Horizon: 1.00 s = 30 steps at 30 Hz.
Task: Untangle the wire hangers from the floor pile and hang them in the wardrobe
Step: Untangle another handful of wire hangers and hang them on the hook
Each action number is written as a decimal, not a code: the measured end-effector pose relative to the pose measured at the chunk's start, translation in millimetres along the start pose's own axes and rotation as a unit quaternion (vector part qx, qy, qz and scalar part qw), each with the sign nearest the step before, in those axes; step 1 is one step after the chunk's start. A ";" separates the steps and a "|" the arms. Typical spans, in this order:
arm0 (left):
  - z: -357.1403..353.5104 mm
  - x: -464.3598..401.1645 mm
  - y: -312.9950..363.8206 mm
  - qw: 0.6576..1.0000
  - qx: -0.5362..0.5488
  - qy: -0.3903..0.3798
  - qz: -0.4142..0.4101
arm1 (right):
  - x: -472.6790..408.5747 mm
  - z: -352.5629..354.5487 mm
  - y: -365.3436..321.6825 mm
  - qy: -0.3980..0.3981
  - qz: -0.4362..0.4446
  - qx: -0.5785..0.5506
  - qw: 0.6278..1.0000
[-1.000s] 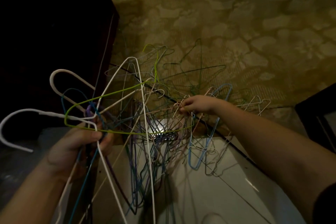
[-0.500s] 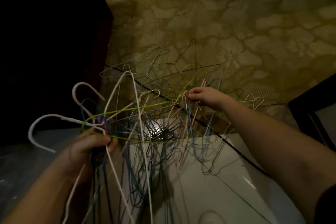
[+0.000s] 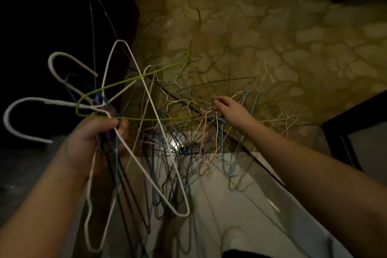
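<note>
My left hand (image 3: 96, 138) grips the necks of a lifted bunch of wire hangers: white ones (image 3: 146, 132), a lime-green one (image 3: 125, 84), plus blue and purple wires hanging down. Their hooks stick out to the left in front of the dark wardrobe (image 3: 52, 16). Further right, my right hand (image 3: 228, 107) pinches thin pinkish wires at the top of the tangled pile (image 3: 188, 146), which lies across the edge between carpet and white floor. Blue hangers (image 3: 249, 100) and pale ones (image 3: 284, 119) lie beside that hand.
Patterned olive carpet (image 3: 272, 37) covers the far floor. A glossy white floor (image 3: 240, 205) lies near me, with a dark strip between them. A dark-framed piece of furniture (image 3: 356, 132) stands at the right edge. The room is dim.
My left hand has raised its bunch of hangers higher and to the left, swinging the white triangle up. My right hand has stayed at the pile top, shifting slightly.
</note>
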<state>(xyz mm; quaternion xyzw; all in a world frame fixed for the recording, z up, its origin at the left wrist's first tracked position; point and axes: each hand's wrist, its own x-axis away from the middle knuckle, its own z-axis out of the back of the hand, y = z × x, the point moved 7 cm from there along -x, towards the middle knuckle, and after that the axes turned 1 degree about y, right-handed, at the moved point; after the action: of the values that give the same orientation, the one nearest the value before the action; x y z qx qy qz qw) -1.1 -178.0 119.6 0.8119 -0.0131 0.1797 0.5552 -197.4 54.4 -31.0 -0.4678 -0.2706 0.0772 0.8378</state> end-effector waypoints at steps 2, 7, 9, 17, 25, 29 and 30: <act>-10.1 7.3 15.1 1.000 0.008 -0.003 0.012 | 26.9 6.5 -14.4 0.004 -0.017 -0.024 1.000; -30.3 47.5 71.0 0.996 0.076 0.003 0.035 | 98.4 56.7 -71.7 0.002 -0.053 -0.010 0.999; -38.8 66.3 94.5 0.994 0.090 0.018 0.054 | 126.5 74.1 -114.0 -0.013 -0.046 0.015 0.999; -78.9 151.0 206.5 0.994 0.033 0.074 0.076 | 246.7 106.3 -320.4 -0.062 0.028 0.027 0.997; -104.6 272.8 330.9 0.990 0.068 0.094 0.076 | 381.4 141.9 -466.6 -0.177 0.038 0.045 0.983; -110.5 339.9 370.2 0.984 0.104 0.126 0.067 | 445.1 153.4 -521.1 -0.164 0.056 0.027 0.984; -111.9 355.3 377.6 0.983 0.116 0.130 0.063 | 458.7 154.5 -531.3 -0.158 0.061 0.015 0.985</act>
<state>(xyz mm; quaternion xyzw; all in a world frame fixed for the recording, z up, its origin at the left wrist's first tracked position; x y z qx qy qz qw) 216.7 -157.9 602.8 0.8381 0.0286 0.3186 0.4419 41.7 52.2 646.8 -0.4531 -0.3696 0.2053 0.7848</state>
